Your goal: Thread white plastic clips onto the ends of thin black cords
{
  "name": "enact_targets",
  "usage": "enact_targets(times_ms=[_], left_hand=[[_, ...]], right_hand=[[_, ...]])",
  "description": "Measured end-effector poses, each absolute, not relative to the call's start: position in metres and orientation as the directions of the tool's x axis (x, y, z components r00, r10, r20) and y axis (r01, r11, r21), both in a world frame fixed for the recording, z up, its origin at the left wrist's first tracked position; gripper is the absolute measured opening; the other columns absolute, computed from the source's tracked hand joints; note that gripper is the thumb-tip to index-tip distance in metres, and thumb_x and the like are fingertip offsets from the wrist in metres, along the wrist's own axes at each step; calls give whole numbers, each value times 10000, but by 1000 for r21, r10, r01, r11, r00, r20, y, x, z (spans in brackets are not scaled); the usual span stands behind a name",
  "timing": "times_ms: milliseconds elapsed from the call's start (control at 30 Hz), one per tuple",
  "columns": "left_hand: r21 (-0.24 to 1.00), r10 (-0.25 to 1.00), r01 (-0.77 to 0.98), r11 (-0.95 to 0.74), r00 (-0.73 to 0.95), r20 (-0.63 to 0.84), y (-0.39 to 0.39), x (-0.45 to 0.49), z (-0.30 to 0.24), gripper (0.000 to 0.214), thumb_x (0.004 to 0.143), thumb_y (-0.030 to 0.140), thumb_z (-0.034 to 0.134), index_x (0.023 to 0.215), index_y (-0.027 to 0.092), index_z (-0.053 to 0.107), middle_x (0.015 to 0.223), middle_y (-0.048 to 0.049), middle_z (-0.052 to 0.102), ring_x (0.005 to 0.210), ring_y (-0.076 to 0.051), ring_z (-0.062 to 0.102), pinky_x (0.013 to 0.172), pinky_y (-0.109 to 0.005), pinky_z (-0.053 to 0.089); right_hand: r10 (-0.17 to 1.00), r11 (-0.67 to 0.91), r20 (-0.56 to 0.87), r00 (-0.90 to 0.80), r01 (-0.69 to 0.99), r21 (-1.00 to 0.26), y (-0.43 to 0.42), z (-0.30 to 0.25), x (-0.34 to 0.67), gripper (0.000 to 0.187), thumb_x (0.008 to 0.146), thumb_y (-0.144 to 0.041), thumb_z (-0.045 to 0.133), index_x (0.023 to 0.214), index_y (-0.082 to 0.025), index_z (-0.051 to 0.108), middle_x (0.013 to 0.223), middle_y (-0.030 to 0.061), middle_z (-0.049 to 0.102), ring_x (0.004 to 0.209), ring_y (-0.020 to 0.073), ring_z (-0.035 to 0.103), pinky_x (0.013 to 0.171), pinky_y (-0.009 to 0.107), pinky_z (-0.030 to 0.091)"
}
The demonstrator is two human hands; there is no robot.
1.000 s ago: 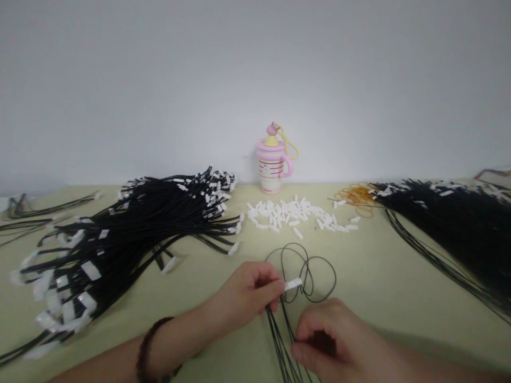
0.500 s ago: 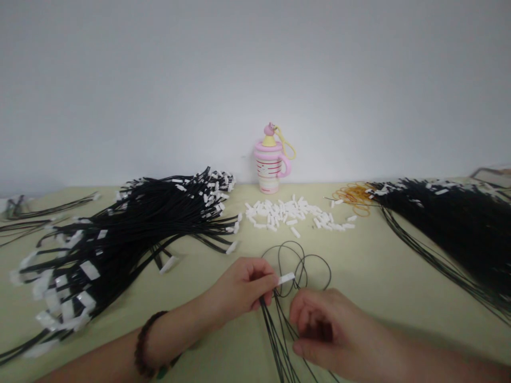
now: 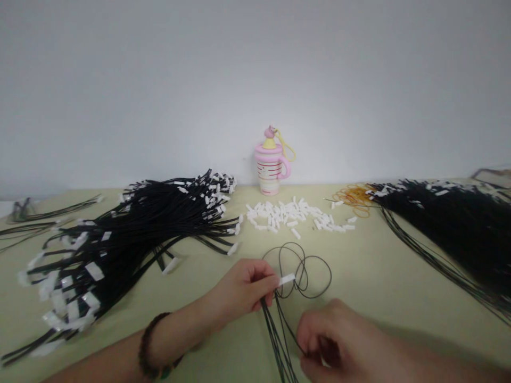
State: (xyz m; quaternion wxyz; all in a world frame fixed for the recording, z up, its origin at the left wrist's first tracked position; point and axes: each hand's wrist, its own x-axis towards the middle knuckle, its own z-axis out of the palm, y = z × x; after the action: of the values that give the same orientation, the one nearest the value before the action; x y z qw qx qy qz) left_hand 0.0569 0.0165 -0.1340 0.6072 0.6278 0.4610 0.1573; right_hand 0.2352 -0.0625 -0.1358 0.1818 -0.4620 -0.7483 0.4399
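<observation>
left hand (image 3: 255, 284) pinching a small white oblong plastic piece (image 3: 287, 279), right hand (image 3: 339, 340) on a single thin black strand (image 3: 295, 338)

the left hand is closed, thumb against curled fingers, gripping the white piece by its near end so that the far end juts out to the right. the piece is held near the middle of the table, in front of thin black loops of wire (image 3: 331, 274) that curl out beyond it. below the same hand, a loose bundle of slim black wires (image 3: 273, 340) runs down past the bottom edge of the view. a dark beaded bracelet (image 3: 148, 346) circles the left wrist.

the right hand, lower and to the right, is curled with thumb and forefinger drawn together; the single strand runs into this pinch.

beyond the hands, many loose white plastic pieces (image 3: 285, 214) lie scattered on the pale yellow-green tabletop (image 3: 383, 266). behind them a pink-and-white striped cup with a handle and a yellow strap (image 3: 269, 170) stands upright near the plain pale wall (image 3: 159, 90). to the left spreads a large heap of black cables with white ends (image 3: 147, 226); to the right lies another dense black cable heap (image 3: 451, 229), with tangled orange-yellow loops (image 3: 357, 198) just beside its tip.
</observation>
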Motion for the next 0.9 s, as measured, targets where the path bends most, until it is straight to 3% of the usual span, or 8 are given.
enact_targets(times_ms=[100,200,267,367,467,567,733,900], left_hand=[[907,769,373,195,516,-378,17,58,-132,270,721,402,497,668,138,511,507,47,492,369,-23,334,373,-154,221],[910,770,352,219,510,-383,17,58,-132,266,716,397,504,661,137,511,513,43,501,362,-19,331,359,-151,210],[911,773,344,226,506,-383,17,58,-132,265,718,390,501,652,133,512,526,37,512,360,-17,331,352,-150,203],[907,777,330,263,486,-401,16,58,-131,262,718,379,500,639,129,512,526,36,506,358,-15,329,346,-148,197],[909,786,298,292,466,-406,16,58,-130,255,720,366,497,631,127,506,531,33,507,364,-15,335,349,-149,195],[915,801,275,295,450,-394,17,58,-131,257,728,368,484,636,128,497,541,27,518,370,-16,341,354,-150,200],[918,805,275,287,450,-387,17,59,-133,257,725,370,486,637,129,491,540,30,509,363,-14,333,352,-147,196],[918,808,257,301,443,-389,19,58,-136,241,733,357,474,672,127,513,534,32,496,364,-13,332,348,-142,195]], right_hand=[[809,-147,-262,-527,251,-957,-52,-117,247,355,676,-148,504,1023,-175,434,551,-63,457,408,12,376,392,112,280],[804,-310,-203,-558,-103,-945,-35,-103,270,152,710,-198,465,860,-171,474,491,-51,453,348,22,366,352,122,260],[883,-276,-101,-459,-333,-902,-23,-97,286,96,704,-225,421,717,-158,490,510,-21,471,391,31,407,400,146,308],[983,-95,2,-185,-512,-854,-6,-87,306,130,672,-205,421,739,-176,528,575,-14,486,438,22,398,455,168,343],[999,46,27,43,-539,-841,5,-77,318,98,732,-203,446,739,-177,539,596,-26,461,433,-2,329,428,144,297],[986,150,87,140,-541,-828,9,-66,326,120,790,-248,461,770,-183,560,566,-52,406,425,-19,257,411,129,243],[939,308,203,276,-421,-853,10,-50,343,289,846,-325,307,909,-235,574,682,-63,478,482,-44,315,440,186,195],[923,274,216,317,-152,-950,10,-64,337,166,705,-267,600,843,-176,619,576,-30,469,456,-24,360,403,92,274]])
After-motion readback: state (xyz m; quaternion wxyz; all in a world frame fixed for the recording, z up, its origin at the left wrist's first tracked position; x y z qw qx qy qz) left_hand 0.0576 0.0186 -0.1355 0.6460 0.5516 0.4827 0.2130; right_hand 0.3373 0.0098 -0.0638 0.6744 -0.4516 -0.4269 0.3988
